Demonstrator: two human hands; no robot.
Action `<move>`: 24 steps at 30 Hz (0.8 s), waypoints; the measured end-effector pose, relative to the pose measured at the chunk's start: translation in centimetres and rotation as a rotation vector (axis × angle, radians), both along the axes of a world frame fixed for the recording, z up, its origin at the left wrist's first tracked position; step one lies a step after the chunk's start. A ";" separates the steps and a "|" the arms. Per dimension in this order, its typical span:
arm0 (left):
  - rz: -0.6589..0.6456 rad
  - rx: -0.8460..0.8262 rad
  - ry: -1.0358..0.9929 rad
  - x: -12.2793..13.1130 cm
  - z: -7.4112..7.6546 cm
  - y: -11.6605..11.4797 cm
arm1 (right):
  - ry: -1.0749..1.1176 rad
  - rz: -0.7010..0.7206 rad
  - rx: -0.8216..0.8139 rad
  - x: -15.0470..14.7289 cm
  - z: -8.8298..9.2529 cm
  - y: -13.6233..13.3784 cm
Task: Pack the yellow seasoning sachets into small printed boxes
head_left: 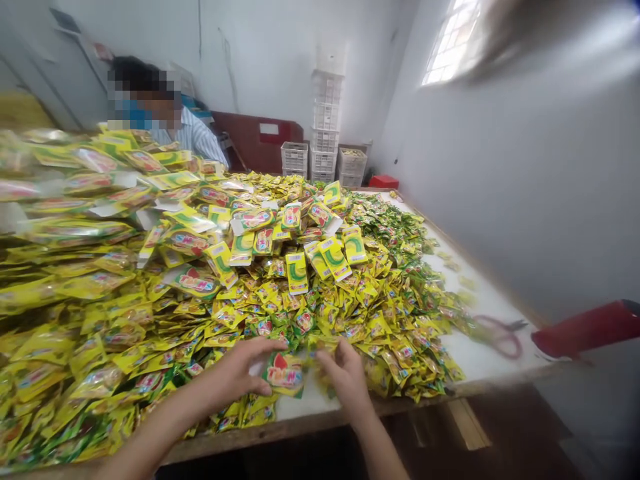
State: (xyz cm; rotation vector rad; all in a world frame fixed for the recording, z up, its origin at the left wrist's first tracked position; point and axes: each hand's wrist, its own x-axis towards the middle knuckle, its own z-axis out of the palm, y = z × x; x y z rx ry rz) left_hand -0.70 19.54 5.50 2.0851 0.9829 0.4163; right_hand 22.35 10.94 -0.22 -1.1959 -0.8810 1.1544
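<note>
My left hand [253, 367] is closed around the edge of a small carton [286, 375] with a watermelon picture and colourful lettering on its front. Just right of it is my right hand [346, 375], thumb and fingers curled together. Blurred yellow wrapping shows at its fingertips, and its outline is smeared. Both hands are low over the front edge of the table, in front of a wide heap of small yellow-and-green sachets [345, 313]. Several flat yellow cartons [297, 273] lie on top of the heap.
More cartons [190, 240] are piled at the left. Pink-handled scissors [500, 335] and a red cylindrical object [590, 330] lie on the white tabletop [480, 360] at the right. A co-worker [195, 137] sits behind the heap. White crates [325, 140] stand stacked by the far wall.
</note>
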 end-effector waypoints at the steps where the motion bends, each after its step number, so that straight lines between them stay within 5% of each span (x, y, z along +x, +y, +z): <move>1: 0.021 -0.044 -0.050 -0.1 -0.5 -0.7 | -0.047 0.019 -0.011 -0.7 -0.7 0.2; 4: 0.281 -0.165 -0.271 0.7 -2.6 -2.2 | -0.200 0.094 -0.070 -2.4 -2.6 -0.4; 7: 0.494 -0.316 -0.495 2.5 -4.7 -3.6 | -0.325 0.087 -0.041 -2.3 -2.3 -1.7; 11: 0.441 -0.453 -0.661 5.2 -6.2 -5.5 | -0.430 -0.045 0.156 -1.1 1.3 -1.5; 14: 0.411 -0.421 -0.634 6.4 -6.2 -5.8 | -0.635 0.040 0.301 -0.5 3.5 -0.2; 20: 0.274 -0.380 -0.615 6.8 -5.6 -5.2 | -1.131 0.169 0.272 0.3 4.8 0.1; 24: 0.302 -0.336 -0.601 7.2 -6.3 -5.8 | -1.212 0.206 0.257 0.5 5.7 -0.2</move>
